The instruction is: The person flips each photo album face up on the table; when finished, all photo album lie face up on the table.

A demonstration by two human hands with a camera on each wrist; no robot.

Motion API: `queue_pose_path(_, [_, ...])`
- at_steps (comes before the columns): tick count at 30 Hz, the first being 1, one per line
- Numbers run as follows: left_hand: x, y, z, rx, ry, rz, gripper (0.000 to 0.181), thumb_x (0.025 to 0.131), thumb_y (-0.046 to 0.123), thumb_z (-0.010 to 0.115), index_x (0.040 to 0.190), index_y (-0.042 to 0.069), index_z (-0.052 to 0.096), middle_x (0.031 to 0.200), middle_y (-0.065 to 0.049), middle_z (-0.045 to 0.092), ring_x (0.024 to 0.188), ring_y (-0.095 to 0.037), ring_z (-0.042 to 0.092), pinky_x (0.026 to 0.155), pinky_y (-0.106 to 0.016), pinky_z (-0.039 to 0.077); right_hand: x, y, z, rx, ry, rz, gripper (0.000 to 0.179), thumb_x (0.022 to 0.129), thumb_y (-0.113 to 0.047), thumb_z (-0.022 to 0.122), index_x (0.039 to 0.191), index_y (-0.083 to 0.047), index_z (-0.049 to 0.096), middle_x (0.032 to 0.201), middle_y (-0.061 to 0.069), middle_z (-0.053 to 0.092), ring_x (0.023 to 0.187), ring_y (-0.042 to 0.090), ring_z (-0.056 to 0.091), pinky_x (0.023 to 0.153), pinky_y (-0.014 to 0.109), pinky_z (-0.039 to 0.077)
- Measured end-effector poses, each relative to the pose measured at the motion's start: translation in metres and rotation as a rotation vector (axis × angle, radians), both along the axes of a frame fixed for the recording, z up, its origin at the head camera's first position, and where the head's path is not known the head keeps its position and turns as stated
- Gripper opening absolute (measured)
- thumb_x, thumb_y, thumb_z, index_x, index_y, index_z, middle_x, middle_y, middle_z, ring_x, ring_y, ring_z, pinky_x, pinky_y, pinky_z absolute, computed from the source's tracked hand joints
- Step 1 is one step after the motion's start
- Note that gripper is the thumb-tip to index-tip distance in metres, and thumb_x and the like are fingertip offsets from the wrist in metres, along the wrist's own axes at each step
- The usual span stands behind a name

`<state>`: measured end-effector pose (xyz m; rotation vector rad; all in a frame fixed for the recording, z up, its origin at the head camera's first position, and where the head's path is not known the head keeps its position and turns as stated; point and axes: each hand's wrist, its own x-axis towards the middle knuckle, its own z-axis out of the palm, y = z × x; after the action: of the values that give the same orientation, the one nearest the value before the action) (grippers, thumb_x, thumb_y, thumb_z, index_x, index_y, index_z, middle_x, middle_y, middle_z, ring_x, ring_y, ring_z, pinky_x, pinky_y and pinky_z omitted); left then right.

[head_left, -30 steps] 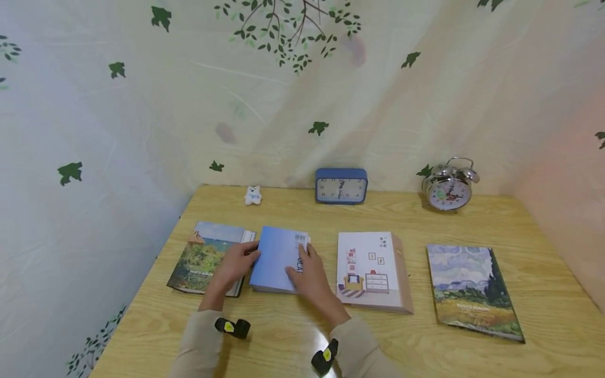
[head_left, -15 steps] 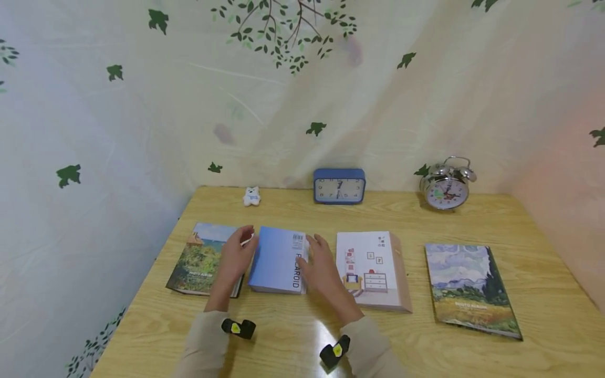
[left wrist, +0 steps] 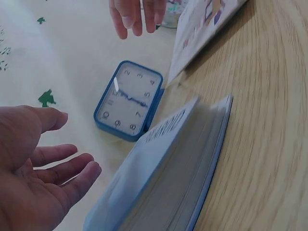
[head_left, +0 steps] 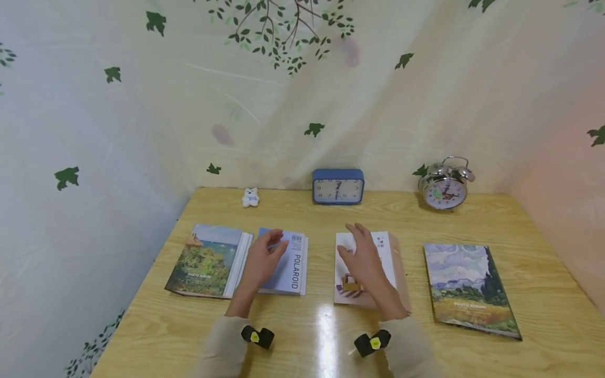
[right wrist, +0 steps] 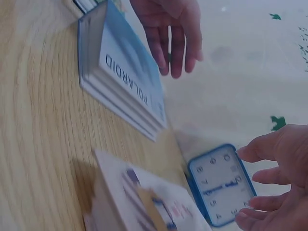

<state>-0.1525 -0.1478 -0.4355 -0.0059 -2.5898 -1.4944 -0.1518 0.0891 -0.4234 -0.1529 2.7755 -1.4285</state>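
Note:
My left hand point(head_left: 262, 260) hovers over the left part of a blue photo album point(head_left: 283, 270) with POLAROID printed on its cover. Its fingers are loosely bent and hold nothing, as the left wrist view shows. Above a white album point(head_left: 347, 294) with a drawn room on its cover is my right hand point(head_left: 365, 260), fingers apart and nothing in them. In the right wrist view both albums lie on the table below the hands, the blue cover point(right wrist: 127, 67) apart from the fingers.
On the left lies a photo album with a seaside painting point(head_left: 205, 262); on the right, one with a field painting point(head_left: 470, 289). A small white bear figure point(head_left: 250, 197), a blue clock point(head_left: 337, 188) and a silver twin-bell alarm clock point(head_left: 444, 189) stand along the table's back by the curtain.
Both hands have let go of the blue album and lifted. The right hand has moved right, over the white album; the left has shifted right, over the blue one.

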Motion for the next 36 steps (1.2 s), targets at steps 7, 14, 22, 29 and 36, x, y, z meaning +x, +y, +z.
queue_pose_path(7, [0.008,0.030,-0.007,0.008,0.005,-0.146,0.040,0.093,0.019,0.063,0.126,-0.003,0.056,0.122,-0.018,0.062,0.112,-0.030,0.060,0.094,-0.037,0.051,0.009,0.040,-0.011,0.096,-0.017,-0.072,0.063,0.092,-0.018,0.059,0.147,0.000,0.033,0.154,0.026,0.019,0.141,0.045,0.020,0.110,0.059,0.027])
queue_pose_path(14, [0.023,0.065,-0.016,0.009,-0.131,-0.319,0.055,0.094,0.017,0.062,0.140,-0.005,0.041,0.129,-0.022,0.054,0.114,-0.033,0.059,0.093,-0.038,0.052,0.025,0.073,-0.026,0.165,-0.126,-0.115,0.070,0.096,-0.027,0.054,0.151,0.000,0.020,0.154,0.031,0.009,0.141,0.050,0.011,0.110,0.064,0.021])
queue_pose_path(22, [0.022,0.102,-0.031,-0.181,-0.150,-0.333,0.064,0.089,0.020,0.068,0.141,-0.004,0.041,0.127,-0.019,0.052,0.107,-0.023,0.053,0.096,-0.039,0.047,0.036,0.095,-0.040,0.198,-0.084,-0.068,0.065,0.101,-0.035,0.044,0.149,0.003,0.024,0.150,0.032,0.023,0.136,0.051,0.024,0.107,0.063,0.026])
queue_pose_path(29, [0.020,0.112,-0.032,-0.256,-0.165,-0.291,0.057,0.089,0.019,0.068,0.137,-0.005,0.047,0.126,-0.017,0.052,0.104,-0.021,0.052,0.091,-0.036,0.047,0.040,0.098,-0.042,0.205,-0.073,-0.047,0.062,0.102,-0.037,0.040,0.150,-0.001,0.024,0.150,0.031,0.027,0.136,0.052,0.024,0.107,0.064,0.026])
queue_pose_path(36, [0.022,0.113,-0.032,-0.261,-0.172,-0.312,0.055,0.090,0.020,0.067,0.136,-0.003,0.049,0.127,-0.016,0.053,0.105,-0.020,0.054,0.091,-0.033,0.049,0.045,0.100,-0.039,0.176,-0.115,-0.050,0.062,0.102,-0.042,0.037,0.150,-0.004,0.024,0.150,0.030,0.027,0.135,0.052,0.027,0.106,0.064,0.028])
